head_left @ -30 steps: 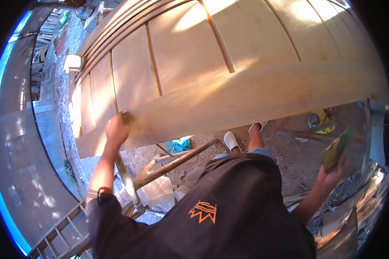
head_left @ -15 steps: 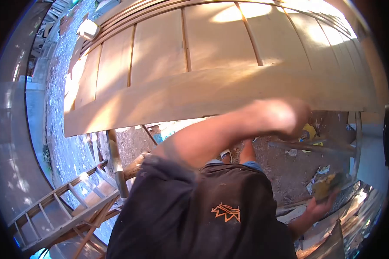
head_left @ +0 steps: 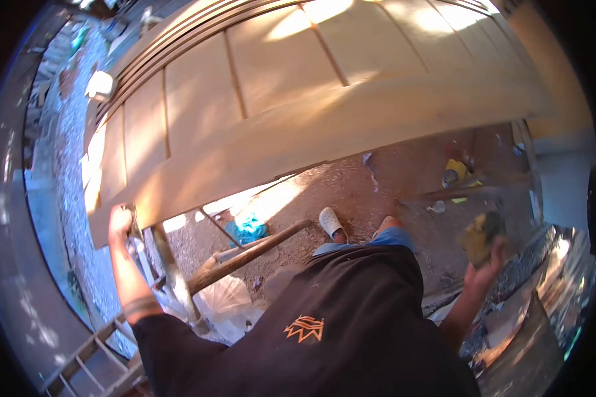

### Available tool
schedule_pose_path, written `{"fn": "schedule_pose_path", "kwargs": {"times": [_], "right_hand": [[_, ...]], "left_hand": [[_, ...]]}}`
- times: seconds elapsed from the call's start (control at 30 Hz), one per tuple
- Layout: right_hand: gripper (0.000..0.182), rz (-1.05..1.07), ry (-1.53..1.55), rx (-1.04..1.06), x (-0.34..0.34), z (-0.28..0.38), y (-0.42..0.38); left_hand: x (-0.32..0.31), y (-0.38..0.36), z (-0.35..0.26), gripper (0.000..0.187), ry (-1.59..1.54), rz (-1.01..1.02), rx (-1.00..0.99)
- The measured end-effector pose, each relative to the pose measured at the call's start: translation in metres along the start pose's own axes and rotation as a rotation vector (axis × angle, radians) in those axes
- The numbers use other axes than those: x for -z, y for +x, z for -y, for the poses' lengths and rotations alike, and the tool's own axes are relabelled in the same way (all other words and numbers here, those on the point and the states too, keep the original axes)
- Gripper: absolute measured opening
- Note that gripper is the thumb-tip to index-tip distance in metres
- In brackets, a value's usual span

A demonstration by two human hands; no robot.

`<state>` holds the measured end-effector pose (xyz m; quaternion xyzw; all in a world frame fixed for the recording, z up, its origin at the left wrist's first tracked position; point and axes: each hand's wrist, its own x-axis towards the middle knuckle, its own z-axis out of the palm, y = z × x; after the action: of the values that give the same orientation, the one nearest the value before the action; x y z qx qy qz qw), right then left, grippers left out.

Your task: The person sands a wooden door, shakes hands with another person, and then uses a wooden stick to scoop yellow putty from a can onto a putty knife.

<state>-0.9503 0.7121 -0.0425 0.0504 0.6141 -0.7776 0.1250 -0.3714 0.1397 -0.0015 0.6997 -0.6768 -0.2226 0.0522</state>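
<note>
A long wooden panel (head_left: 278, 139) with grooves lies raised across the view, sunlit in patches. At its near left corner is my left hand (head_left: 120, 221), fingers curled on the panel's edge. To the lower right my right hand (head_left: 487, 268) is wrapped round a yellowish-brown and dark cloth or pad (head_left: 481, 237), its edges blurred, away from the panel. My fingertips on the left are partly hidden by the edge.
A metal post (head_left: 172, 271) and a wooden pole (head_left: 248, 257) stand below the panel. A ladder (head_left: 96, 360) is at lower left. A white cup-like object (head_left: 100, 86) sits at the panel's far left. A yellow item (head_left: 458, 173) and teal plastic (head_left: 248, 228) lie on the ground.
My left hand has moved from the panel's near right side to its left corner. My right hand with the cloth or pad has risen slightly. The view has shifted and tilted.
</note>
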Motion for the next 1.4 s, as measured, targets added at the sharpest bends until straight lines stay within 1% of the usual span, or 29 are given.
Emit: {"fn": "schedule_pose_path", "kwargs": {"times": [0.03,0.07,0.1,0.13,0.17,0.2,0.23,0.3,0.33,0.37,0.4,0.43,0.5,0.57,0.6,0.7,0.77,0.8,0.87,0.9,0.97,1.0,1.03,1.1,1.17,1.23,1.27,1.37,1.4], "right_hand": [[0.053,0.014,0.007,-0.006,-0.016,0.000,0.002],[0.051,0.033,0.012,-0.018,-0.031,0.000,0.003],[0.049,0.038,0.003,-0.021,-0.045,0.000,0.002],[0.046,0.047,-0.009,-0.026,-0.057,0.002,0.001],[0.044,0.061,-0.022,-0.032,-0.065,0.004,0.001],[0.042,0.097,-0.019,-0.034,-0.069,0.003,0.003],[0.040,0.134,-0.010,-0.035,-0.072,0.001,0.006],[0.036,0.155,0.013,-0.058,-0.081,-0.004,0.010],[0.033,0.128,0.026,-0.072,-0.086,-0.005,0.011],[0.030,0.089,0.037,-0.081,-0.085,-0.006,0.014],[0.027,0.117,0.039,-0.054,-0.082,-0.010,0.022],[0.024,0.142,0.046,-0.026,-0.076,-0.014,0.029],[0.021,0.141,0.061,-0.007,-0.064,-0.012,0.040],[0.019,0.125,0.035,0.026,-0.046,-0.008,0.053],[0.018,0.122,-0.011,0.040,-0.035,-0.005,0.059],[0.019,0.159,-0.038,0.136,-0.024,0.018,0.071],[0.019,0.166,0.011,0.153,-0.020,0.024,0.082],[0.018,0.149,-0.060,0.206,-0.015,0.027,0.088],[0.018,0.122,-0.213,0.304,-0.004,0.032,0.101],[0.018,0.092,-0.157,0.314,0.000,0.031,0.107],[0.018,0.059,-0.060,0.323,0.008,0.024,0.119],[0.017,0.070,-0.090,0.341,0.009,0.029,0.122],[0.017,0.077,-0.112,0.363,0.008,0.038,0.126],[0.017,0.091,-0.109,0.344,0.005,0.035,0.127],[0.016,0.124,-0.063,0.289,-0.003,0.025,0.133],[0.016,0.181,-0.104,0.207,-0.015,0.023,0.128],[0.016,0.205,-0.126,0.165,-0.021,0.022,0.123],[0.017,0.261,-0.191,0.206,-0.039,0.025,0.098],[0.019,0.269,-0.243,0.374,-0.046,0.017,0.094]], "left_hand": [[-0.016,-0.003,-0.017,0.025,-0.084,0.011,0.002],[-0.029,-0.023,-0.061,0.022,0.010,-0.033,-0.163],[-0.043,-0.023,-0.079,0.020,0.037,0.051,-0.176],[-0.052,-0.055,-0.139,0.022,0.058,0.169,-0.231],[-0.075,-0.077,-0.177,0.024,-0.039,0.154,-0.402],[-0.096,-0.085,-0.204,0.025,0.032,0.188,-0.453],[-0.110,-0.115,-0.257,0.026,0.116,0.151,-0.450],[-0.158,-0.128,-0.312,0.026,0.136,0.244,-0.555],[-0.167,-0.154,-0.357,0.027,0.150,0.347,-0.576],[-0.186,-0.176,-0.393,0.028,0.200,0.386,-0.725],[-0.204,-0.199,-0.425,0.029,0.254,0.429,-0.877],[-0.217,-0.220,-0.453,0.031,0.127,0.689,-0.831],[-0.234,-0.253,-0.491,0.035,0.030,0.837,-0.989],[-0.239,-0.289,-0.520,0.036,-0.167,0.603,-1.254],[-0.227,-0.309,-0.536,0.041,-0.166,0.650,-1.319],[-0.226,-0.350,-0.556,0.030,-0.104,0.571,-1.681],[-0.239,-0.366,-0.563,0.034,0.111,0.323,-1.954],[-0.252,-0.369,-0.562,0.041,0.145,0.329,-1.989],[-0.266,-0.363,-0.553,0.044,0.312,0.568,-1.875],[-0.271,-0.357,-0.548,0.046,0.392,0.685,-1.808],[-0.283,-0.330,-0.529,0.050,0.455,0.757,-1.701],[-0.281,-0.324,-0.522,0.051,0.488,0.797,-1.635],[-0.278,-0.321,-0.516,0.048,0.344,0.699,-1.591],[-0.269,-0.322,-0.515,0.038,-0.027,0.745,-1.283],[-0.256,-0.330,-0.516,0.035,-0.130,0.715,-1.149],[-0.253,-0.330,-0.507,0.035,-0.206,0.696,-1.033],[-0.258,-0.327,-0.496,0.035,-0.281,0.749,-0.917],[-0.263,-0.330,-0.481,0.035,-0.375,0.683,-0.843],[-0.265,-0.334,-0.478,0.036,-0.365,0.677,-0.762]]}}
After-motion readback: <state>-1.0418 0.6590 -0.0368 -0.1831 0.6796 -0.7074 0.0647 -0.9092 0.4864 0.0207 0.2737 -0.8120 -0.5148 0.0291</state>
